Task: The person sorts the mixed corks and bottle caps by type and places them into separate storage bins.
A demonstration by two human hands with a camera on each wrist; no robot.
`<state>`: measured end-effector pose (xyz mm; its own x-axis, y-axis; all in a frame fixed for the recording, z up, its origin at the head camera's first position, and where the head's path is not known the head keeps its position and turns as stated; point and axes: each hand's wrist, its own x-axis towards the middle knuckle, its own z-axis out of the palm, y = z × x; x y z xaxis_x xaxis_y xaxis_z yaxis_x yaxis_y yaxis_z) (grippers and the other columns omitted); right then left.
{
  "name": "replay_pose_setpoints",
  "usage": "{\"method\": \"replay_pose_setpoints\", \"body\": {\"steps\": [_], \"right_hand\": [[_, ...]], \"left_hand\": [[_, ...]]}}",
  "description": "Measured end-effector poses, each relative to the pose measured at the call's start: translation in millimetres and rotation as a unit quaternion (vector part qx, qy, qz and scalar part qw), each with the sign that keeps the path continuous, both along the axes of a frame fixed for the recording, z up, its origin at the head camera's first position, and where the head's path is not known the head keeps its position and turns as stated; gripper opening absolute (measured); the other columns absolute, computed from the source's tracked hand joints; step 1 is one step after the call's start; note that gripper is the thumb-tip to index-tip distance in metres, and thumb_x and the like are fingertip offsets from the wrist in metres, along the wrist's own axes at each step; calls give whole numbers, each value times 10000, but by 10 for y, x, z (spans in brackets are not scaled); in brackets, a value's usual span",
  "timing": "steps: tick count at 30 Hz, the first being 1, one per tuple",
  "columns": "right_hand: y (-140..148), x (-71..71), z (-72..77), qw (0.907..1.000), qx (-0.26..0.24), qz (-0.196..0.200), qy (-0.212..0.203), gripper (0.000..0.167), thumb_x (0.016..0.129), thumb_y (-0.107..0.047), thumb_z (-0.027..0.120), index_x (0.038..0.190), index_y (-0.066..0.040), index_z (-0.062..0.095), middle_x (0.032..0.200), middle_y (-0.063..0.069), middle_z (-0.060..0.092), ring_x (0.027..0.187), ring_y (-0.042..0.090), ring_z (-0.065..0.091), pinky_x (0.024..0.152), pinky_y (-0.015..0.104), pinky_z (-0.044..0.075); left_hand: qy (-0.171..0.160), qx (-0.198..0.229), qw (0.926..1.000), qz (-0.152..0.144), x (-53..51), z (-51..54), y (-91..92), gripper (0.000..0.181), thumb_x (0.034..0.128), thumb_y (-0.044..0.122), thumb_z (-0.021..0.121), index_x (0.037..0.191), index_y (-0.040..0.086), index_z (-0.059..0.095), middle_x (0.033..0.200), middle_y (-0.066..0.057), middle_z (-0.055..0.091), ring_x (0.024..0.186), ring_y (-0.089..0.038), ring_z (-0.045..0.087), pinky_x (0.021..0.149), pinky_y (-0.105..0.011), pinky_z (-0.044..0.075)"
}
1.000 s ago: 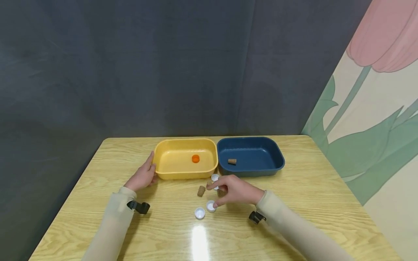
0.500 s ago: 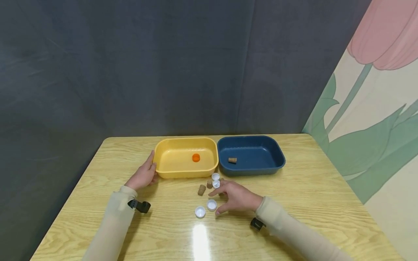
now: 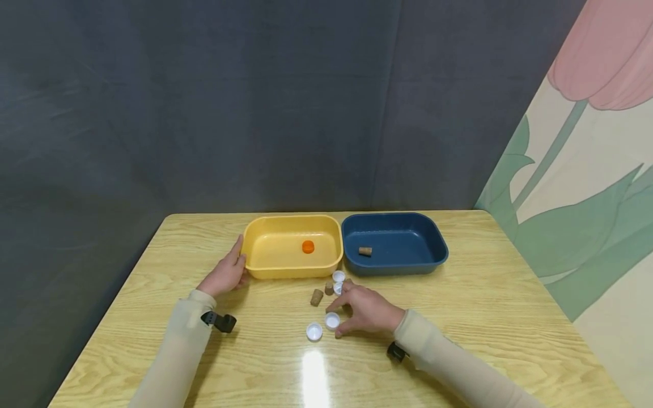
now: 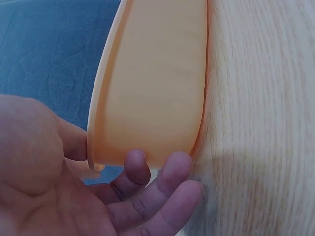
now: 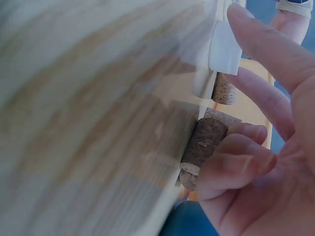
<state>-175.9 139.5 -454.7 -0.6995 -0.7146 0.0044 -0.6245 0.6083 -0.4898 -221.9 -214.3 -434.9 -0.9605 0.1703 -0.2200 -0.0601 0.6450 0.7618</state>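
At the left end of the yellow bin [image 3: 292, 273], my left hand [image 3: 223, 276] grips its wall; in the left wrist view the thumb is at the rim and curled fingertips touch the outside of the bin [image 4: 152, 98]. My right hand [image 3: 368, 310] is low over the table, thumb and index finger apart on either side of a white cap [image 3: 332, 321]. In the right wrist view that cap [image 5: 225, 49] lies between them, while the other fingers curl beside corks [image 5: 203, 142]. Whether they touch the corks, I cannot tell.
Another white cap [image 3: 314, 332] lies nearer me. Two corks [image 3: 317, 297] and two white caps [image 3: 339, 276] lie before the bins. An orange cap [image 3: 308, 247] is in the yellow bin; the blue bin [image 3: 395, 270] beside it holds a cork [image 3: 365, 251].
My right hand has drawn back from over the white caps and corks near the bins, its index finger moving toward the nearer cap. My left hand stays on the yellow bin.
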Motion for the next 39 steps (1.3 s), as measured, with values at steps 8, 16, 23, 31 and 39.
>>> {"method": "replay_pose_setpoints", "body": {"steps": [8,16,23,31,39], "right_hand": [[-51,55,-31,9993,101,-303,175,422,665,-408,920,1031,-234,805,836,-46,449,701,73,391,546,212,332],[-72,89,-31,9991,133,-333,229,411,669,-412,913,1020,-226,810,822,-30,453,695,66,370,554,200,330],[-58,82,-17,9993,-19,-316,197,409,666,-407,916,1012,-216,813,825,-47,472,701,68,390,565,201,341],[-34,52,13,9987,-154,-324,367,432,644,-408,931,1007,-201,818,814,-4,501,702,65,391,571,198,332],[-38,32,84,9985,-283,-243,400,432,669,-389,923,1021,-162,818,792,69,513,694,60,357,578,188,306]], "left_hand": [[-24,-53,10000,13,4,-25,-17,600,1115,225,235,1611,137,-92,883,-149,508,740,-244,588,675,-354,520],[-18,-48,10000,10,29,-17,-14,599,1117,224,237,1610,133,-90,879,-152,501,741,-251,589,673,-368,523],[-12,-56,10000,-28,11,-10,-20,598,1117,224,230,1609,137,-99,867,-148,504,725,-243,585,663,-361,520],[28,-10,10000,-45,-6,3,-6,597,1116,213,233,1610,139,-95,858,-142,495,734,-249,583,673,-372,524],[55,-34,10000,-7,-8,-9,-6,598,1116,209,238,1611,139,-89,866,-136,503,730,-235,584,667,-361,522]]}}
